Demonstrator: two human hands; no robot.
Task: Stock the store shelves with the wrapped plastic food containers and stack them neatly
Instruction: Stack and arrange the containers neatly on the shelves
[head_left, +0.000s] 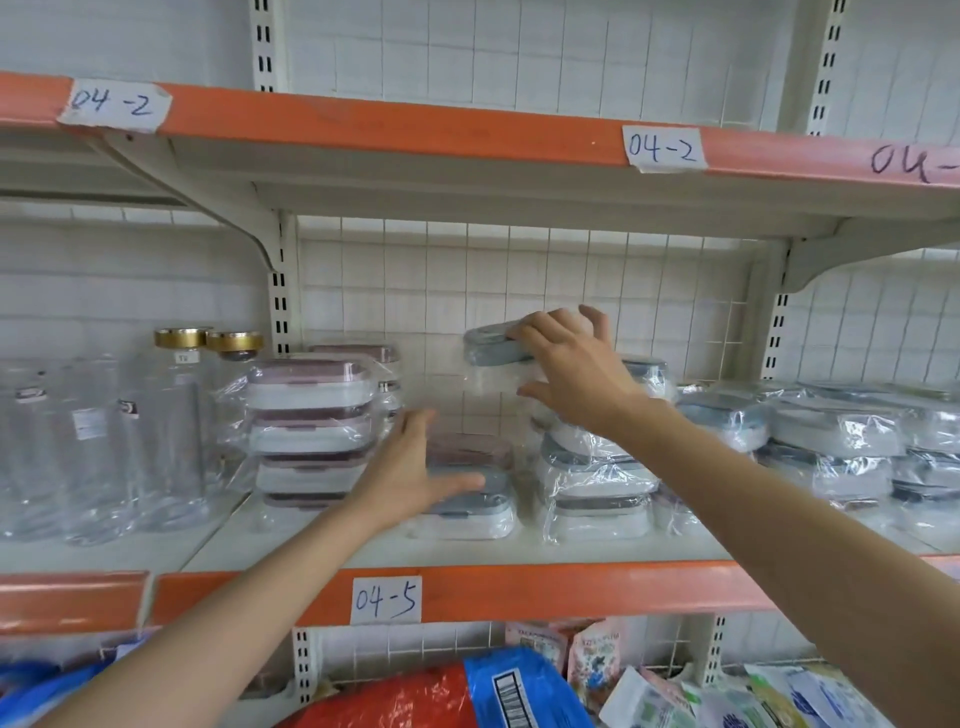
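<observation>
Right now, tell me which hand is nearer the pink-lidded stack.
Left. The left hand hovers open just right of the pink-lidded stack; the right hand is farther right, gripping a blue-lidded container held up in the air.

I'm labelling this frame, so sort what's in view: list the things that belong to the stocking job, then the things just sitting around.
Job:
- grey-lidded container held in the right hand
- left hand open at the low middle container
- pink-lidded stack
- grey-lidded stacks

Bystanders:
- clear gold-capped jars
- bagged goods below
</observation>
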